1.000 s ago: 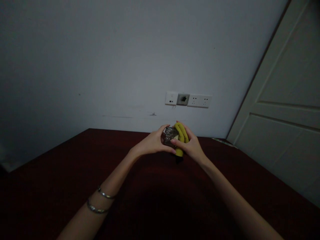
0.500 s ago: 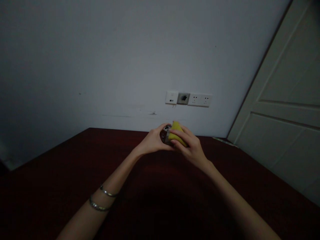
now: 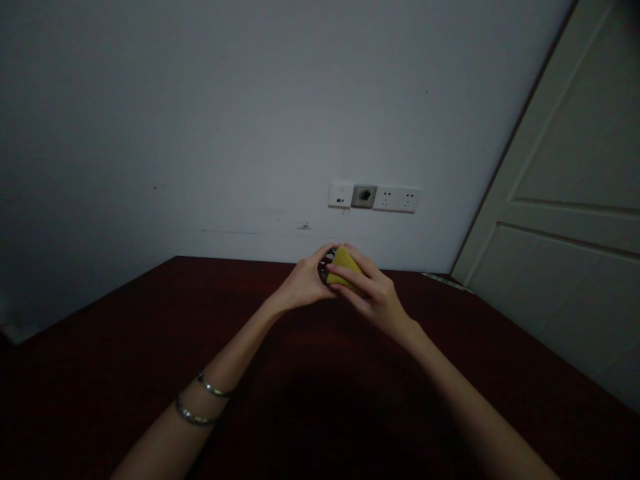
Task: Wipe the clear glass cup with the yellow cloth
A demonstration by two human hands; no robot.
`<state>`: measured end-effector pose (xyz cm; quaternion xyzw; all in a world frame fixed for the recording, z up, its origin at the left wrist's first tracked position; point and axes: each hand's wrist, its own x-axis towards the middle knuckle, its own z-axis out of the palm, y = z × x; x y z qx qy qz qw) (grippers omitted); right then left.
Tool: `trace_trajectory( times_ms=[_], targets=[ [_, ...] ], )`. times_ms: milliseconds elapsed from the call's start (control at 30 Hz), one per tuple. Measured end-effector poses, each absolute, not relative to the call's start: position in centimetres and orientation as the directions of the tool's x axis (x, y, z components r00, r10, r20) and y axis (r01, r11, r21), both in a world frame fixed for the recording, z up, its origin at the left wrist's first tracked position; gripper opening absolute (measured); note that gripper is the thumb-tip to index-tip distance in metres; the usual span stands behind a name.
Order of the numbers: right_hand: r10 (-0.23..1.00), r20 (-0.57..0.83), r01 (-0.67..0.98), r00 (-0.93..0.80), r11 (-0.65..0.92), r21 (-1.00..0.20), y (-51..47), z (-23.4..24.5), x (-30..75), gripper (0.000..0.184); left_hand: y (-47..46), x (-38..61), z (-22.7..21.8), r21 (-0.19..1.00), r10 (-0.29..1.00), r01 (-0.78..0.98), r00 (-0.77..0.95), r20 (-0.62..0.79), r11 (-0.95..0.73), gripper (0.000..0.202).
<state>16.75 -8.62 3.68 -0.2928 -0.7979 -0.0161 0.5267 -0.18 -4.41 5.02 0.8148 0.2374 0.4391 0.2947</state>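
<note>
My left hand [image 3: 303, 283] curls around a small, clear, shiny glass [image 3: 323, 269], with the thumb over its top side and the fingers below. Most of the glass is hidden by my hands. In my right hand [image 3: 380, 299] is a yellow sponge [image 3: 345, 261], gripped between the thumb and fingers and pressed against the right end of the glass. Both hands meet above the far part of the dark red table [image 3: 225, 300]. Two silver bangles [image 3: 195, 417] circle my left forearm.
Behind the table rises a pale wall [image 3: 240, 120] with a row of sockets and switches [image 3: 375, 197]. A white panelled door [image 3: 565, 233] stands at the right. A thin flat strip [image 3: 445, 281] lies near the table's far right corner.
My right hand and the yellow sponge have shifted slightly left, covering more of the glass. My left hand still holds the glass in about the same place. The view has moved a little.
</note>
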Motion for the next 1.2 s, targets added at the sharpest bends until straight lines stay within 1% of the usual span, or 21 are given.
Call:
trace_trajectory(
  times_ms=[33, 100, 167, 200, 233, 267, 300, 400, 433, 500, 567, 633, 700, 733, 800, 867, 933, 1000, 1067, 1133, 1200],
  targets=[
    [0.462, 0.855, 0.481, -0.236, 0.820, -0.311, -8.6, 3.7, 16.7, 0.032, -4.5, -0.2, 5.0, 0.688, 0.647, 0.134, 0.502, 0.573, -0.713, 0.084],
    [0.510, 0.855, 0.460, -0.095, 0.784, -0.417, -8.5, 3.9, 16.4, 0.032, -4.6, -0.2, 5.2, 0.681, 0.652, 0.158, 0.502, 0.568, -0.715, 0.089],
    [0.566, 0.824, 0.409, 0.025, 0.747, -0.525, -8.3, 4.1, 16.1, 0.031, -4.8, -0.1, 5.3, 0.661, 0.639, 0.172, 0.513, 0.573, -0.731, 0.091],
    [0.582, 0.811, 0.386, 0.058, 0.736, -0.556, -8.3, 4.1, 16.1, 0.031, -4.8, -0.1, 5.3, 0.652, 0.632, 0.175, 0.518, 0.576, -0.738, 0.091],
    [0.586, 0.807, 0.378, 0.071, 0.733, -0.565, -8.3, 4.1, 16.0, 0.031, -4.8, -0.1, 5.4, 0.651, 0.632, 0.178, 0.519, 0.575, -0.738, 0.091],
    [0.573, 0.817, 0.389, 0.059, 0.741, -0.548, -8.2, 4.1, 16.0, 0.031, -4.8, 0.0, 5.3, 0.656, 0.640, 0.182, 0.512, 0.572, -0.732, 0.091],
    [0.547, 0.837, 0.412, 0.026, 0.757, -0.508, -8.3, 4.0, 16.1, 0.031, -4.8, 0.0, 5.3, 0.667, 0.654, 0.185, 0.500, 0.568, -0.721, 0.091],
    [0.457, 0.874, 0.467, -0.167, 0.817, -0.338, -8.4, 3.7, 16.2, 0.032, -4.6, 0.1, 5.1, 0.685, 0.666, 0.160, 0.468, 0.581, -0.711, 0.086],
    [0.448, 0.870, 0.467, -0.206, 0.826, -0.315, -8.4, 3.6, 16.2, 0.032, -4.5, 0.2, 5.0, 0.687, 0.661, 0.143, 0.465, 0.589, -0.712, 0.083],
    [0.471, 0.863, 0.454, -0.183, 0.819, -0.351, -8.4, 3.5, 16.2, 0.032, -4.5, 0.2, 5.0, 0.701, 0.662, 0.115, 0.465, 0.588, -0.704, 0.083],
    [0.523, 0.850, 0.414, -0.059, 0.788, -0.456, -8.2, 3.7, 16.0, 0.031, -4.6, 0.2, 5.0, 0.717, 0.673, 0.116, 0.473, 0.569, -0.687, 0.087],
    [0.592, 0.804, 0.337, 0.058, 0.746, -0.574, -8.0, 3.9, 15.9, 0.031, -4.7, 0.1, 5.1, 0.706, 0.669, 0.137, 0.482, 0.566, -0.695, 0.090],
    [0.663, 0.739, 0.255, 0.119, 0.699, -0.668, -7.9, 4.2, 15.9, 0.033, -4.8, 0.1, 5.1, 0.679, 0.656, 0.160, 0.485, 0.578, -0.717, 0.091],
    [0.684, 0.718, 0.234, 0.128, 0.683, -0.692, -7.8, 4.3, 15.9, 0.033, -4.9, 0.1, 5.1, 0.672, 0.654, 0.166, 0.483, 0.583, -0.722, 0.091],
    [0.666, 0.736, 0.259, 0.119, 0.695, -0.671, -7.9, 4.3, 15.9, 0.033, -4.9, 0.2, 5.1, 0.679, 0.659, 0.163, 0.479, 0.580, -0.716, 0.091],
    [0.591, 0.805, 0.354, 0.056, 0.742, -0.569, -8.1, 4.1, 15.9, 0.032, -4.8, 0.2, 5.1, 0.700, 0.672, 0.145, 0.470, 0.573, -0.699, 0.090],
    [0.520, 0.852, 0.436, -0.057, 0.781, -0.447, -8.3, 3.7, 15.9, 0.031, -4.6, 0.2, 5.0, 0.719, 0.683, 0.123, 0.453, 0.573, -0.684, 0.086],
    [0.488, 0.861, 0.457, -0.140, 0.804, -0.381, -8.3, 3.4, 15.9, 0.032, -4.4, 0.3, 4.8, 0.731, 0.688, 0.098, 0.442, 0.576, -0.676, 0.082],
    [0.497, 0.859, 0.439, -0.120, 0.803, -0.403, -8.2, 3.2, 15.8, 0.032, -4.2, 0.3, 4.7, 0.752, 0.697, 0.075, 0.443, 0.564, -0.655, 0.082],
    [0.545, 0.838, 0.400, -0.016, 0.772, -0.494, -7.9, 3.3, 15.7, 0.031, -4.1, 0.4, 4.6, 0.772, 0.713, 0.066, 0.440, 0.546, -0.633, 0.085],
    [0.611, 0.787, 0.328, 0.085, 0.729, -0.601, -7.7, 3.5, 15.5, 0.032, -4.0, 0.6, 4.4, 0.778, 0.726, 0.076, 0.425, 0.540, -0.623, 0.087]
  ],
)
